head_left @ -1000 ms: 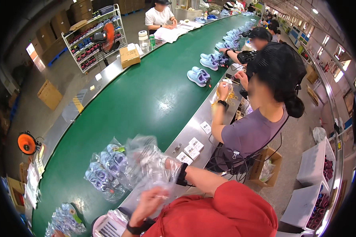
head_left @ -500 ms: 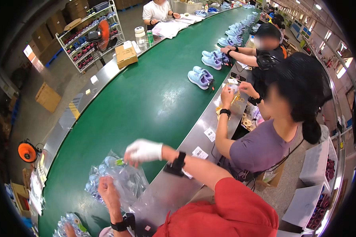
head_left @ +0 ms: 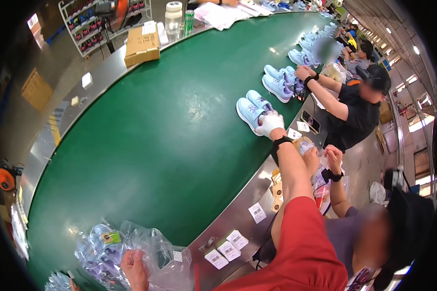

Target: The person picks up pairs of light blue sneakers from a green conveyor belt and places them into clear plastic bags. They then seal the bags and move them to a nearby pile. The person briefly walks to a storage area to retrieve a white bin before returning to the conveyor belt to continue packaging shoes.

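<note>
My right hand, in a white glove, reaches far forward over the green belt. Its fingers close on the heel and collar of a light blue sneaker, which stands beside its mate. My left hand is low in the picture, its fingers bent and closed on a clear plastic bag. Just left of that hand lies a pair of light blue and lilac sneakers with a green tag, under or in clear plastic; which of the two I cannot tell.
Printed cards lie on the metal ledge. A co-worker's hands work close to my right forearm. Farther up the green belt stand more sneakers. Across it are a cardboard box and a bottle.
My gloved right hand has moved from beside the plastic bag up the belt onto the sneaker. My left hand stays by the bag. The view has shifted.
</note>
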Available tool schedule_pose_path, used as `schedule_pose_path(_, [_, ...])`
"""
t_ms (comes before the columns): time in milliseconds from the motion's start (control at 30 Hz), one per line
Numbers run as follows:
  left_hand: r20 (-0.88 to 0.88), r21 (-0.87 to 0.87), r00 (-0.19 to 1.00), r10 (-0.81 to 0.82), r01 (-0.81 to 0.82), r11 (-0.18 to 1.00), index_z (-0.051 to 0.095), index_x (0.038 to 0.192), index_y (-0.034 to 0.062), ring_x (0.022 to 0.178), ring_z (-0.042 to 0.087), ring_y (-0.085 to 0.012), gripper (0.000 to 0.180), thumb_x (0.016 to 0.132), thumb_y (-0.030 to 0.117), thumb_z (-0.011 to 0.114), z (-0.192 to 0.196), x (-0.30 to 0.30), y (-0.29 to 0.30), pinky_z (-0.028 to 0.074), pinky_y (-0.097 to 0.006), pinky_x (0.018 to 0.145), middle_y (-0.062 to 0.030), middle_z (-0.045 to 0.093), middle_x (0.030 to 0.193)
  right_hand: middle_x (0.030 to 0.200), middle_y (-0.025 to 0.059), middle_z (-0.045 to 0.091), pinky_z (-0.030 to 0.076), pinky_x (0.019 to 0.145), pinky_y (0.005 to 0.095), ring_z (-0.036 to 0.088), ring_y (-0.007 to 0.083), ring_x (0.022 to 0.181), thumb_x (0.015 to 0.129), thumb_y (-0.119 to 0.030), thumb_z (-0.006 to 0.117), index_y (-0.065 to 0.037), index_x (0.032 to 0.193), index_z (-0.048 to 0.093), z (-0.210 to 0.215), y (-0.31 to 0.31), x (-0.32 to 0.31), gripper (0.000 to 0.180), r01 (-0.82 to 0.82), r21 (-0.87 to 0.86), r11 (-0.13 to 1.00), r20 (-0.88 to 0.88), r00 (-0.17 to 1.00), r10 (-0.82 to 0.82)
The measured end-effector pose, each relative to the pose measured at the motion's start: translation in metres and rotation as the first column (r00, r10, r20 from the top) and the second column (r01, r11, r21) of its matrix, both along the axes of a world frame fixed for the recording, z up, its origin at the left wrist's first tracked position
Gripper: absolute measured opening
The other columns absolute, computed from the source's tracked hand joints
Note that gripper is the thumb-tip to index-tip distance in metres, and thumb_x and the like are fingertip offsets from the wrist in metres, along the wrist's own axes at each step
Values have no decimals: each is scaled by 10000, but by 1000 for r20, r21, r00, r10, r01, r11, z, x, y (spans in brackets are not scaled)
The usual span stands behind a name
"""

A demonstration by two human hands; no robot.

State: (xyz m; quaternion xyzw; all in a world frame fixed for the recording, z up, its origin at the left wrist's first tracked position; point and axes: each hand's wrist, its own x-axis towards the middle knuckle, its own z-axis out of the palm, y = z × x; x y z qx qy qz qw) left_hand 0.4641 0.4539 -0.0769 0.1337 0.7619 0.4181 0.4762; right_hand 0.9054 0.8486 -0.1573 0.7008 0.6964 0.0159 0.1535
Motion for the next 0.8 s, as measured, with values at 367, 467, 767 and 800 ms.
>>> schedule_pose_path(367, [-7, 42, 1000, 17, -16, 999, 549, 793, 78, 408, 304, -6, 121, 899, 136, 540, 10, 11, 28, 198, -199, 355, 68, 412, 573, 943, 175, 606, 360, 891, 411, 540, 315, 959, 683, -525, 632, -109, 878, 694, -23, -14, -1, 464, -183, 133, 974, -113, 973, 199])
schedule_pose_path(467, [-99, 155, 994, 51, -35, 987, 539, 781, 69, 389, 284, -9, 137, 896, 143, 551, 22, 6, 13, 179, -201, 333, 71, 368, 537, 966, 186, 605, 354, 890, 390, 536, 321, 992, 683, -585, 591, -137, 896, 697, -20, -22, -18, 508, -82, -47, 996, -330, 942, 62])
schedule_pose_path(767, [14, 201, 993, 121, -121, 972, 539, 788, 67, 388, 313, -21, 160, 900, 180, 553, 59, -3, -71, 222, -199, 322, 69, 352, 533, 1064, 192, 602, 375, 918, 479, 583, 337, 1013, 746, -513, 546, -178, 1095, 625, -13, -104, -114, 491, 134, -3, 991, -305, 944, -128])
schedule_pose_path(800, [4, 205, 990, 143, -141, 968, 541, 793, 67, 389, 310, -21, 158, 897, 186, 553, 63, -8, -81, 219, -201, 323, 67, 361, 546, 1068, 203, 599, 379, 912, 485, 581, 344, 1020, 748, -513, 537, -174, 1097, 625, -8, -118, -123, 495, 115, -29, 993, -336, 935, -118])
